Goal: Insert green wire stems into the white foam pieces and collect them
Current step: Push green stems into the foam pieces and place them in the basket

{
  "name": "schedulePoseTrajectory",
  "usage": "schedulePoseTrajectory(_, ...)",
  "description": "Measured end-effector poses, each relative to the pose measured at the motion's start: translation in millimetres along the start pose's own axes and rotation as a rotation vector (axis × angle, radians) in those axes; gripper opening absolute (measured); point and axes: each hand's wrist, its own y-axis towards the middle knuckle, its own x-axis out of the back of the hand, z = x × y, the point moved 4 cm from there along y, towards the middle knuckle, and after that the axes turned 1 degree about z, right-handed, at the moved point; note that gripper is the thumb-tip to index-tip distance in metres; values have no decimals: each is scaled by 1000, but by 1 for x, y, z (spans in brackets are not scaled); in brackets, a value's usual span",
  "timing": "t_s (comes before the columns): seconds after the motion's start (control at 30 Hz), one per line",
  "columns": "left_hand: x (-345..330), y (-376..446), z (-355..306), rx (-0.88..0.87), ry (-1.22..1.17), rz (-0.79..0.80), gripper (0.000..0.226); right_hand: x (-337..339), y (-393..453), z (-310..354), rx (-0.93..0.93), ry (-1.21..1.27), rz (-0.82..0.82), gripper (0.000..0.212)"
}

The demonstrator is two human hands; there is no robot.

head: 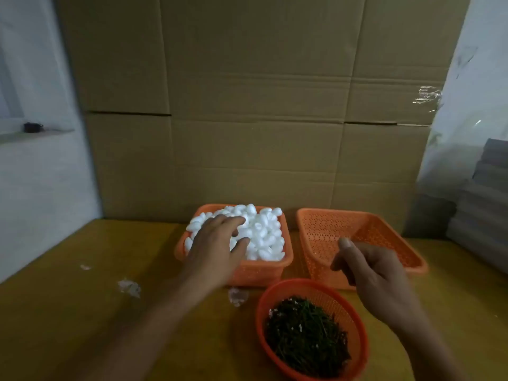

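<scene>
Fingers of the left hand [214,243] spread apart over white foam pieces [261,232] heaped directly beneath them in an orange basket [286,264]; right hand [376,273] hovers loosely curled, holding nothing, green wire stems [305,336] lying just below its fingertips.

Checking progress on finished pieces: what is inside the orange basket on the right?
The right basket shows only its bare perforated floor and walls; no pieces are visible. The right hand covers its near part, so that part cannot be checked.
</scene>
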Motion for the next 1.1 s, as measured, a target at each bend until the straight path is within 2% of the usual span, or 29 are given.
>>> schedulePoseTrajectory(0.1, -13, 17, 2, 27, 65, 68, 34, -2, -5, -9, -47, 10, -76, 46)
schedulePoseTrajectory(0.4, -35, 39, 5, 8, 281, 234, 34, -12, -16, -20, -78, -111, -45, 43)
schedulePoseTrajectory(0.53, -40, 43, 10, 29, 324, 240, 32, -13, -17, -17, -84, -124, -27, 43)
schedulePoseTrajectory(0.73, -44, 46, 9, 32, 388, 239, 17, -16, -19, -20, -72, -174, 10, 55)
schedulePoseTrajectory(1.1, -41, 46, 10, 31, 257, 173, 17, -20, -20, -22, -87, -168, 32, 53)
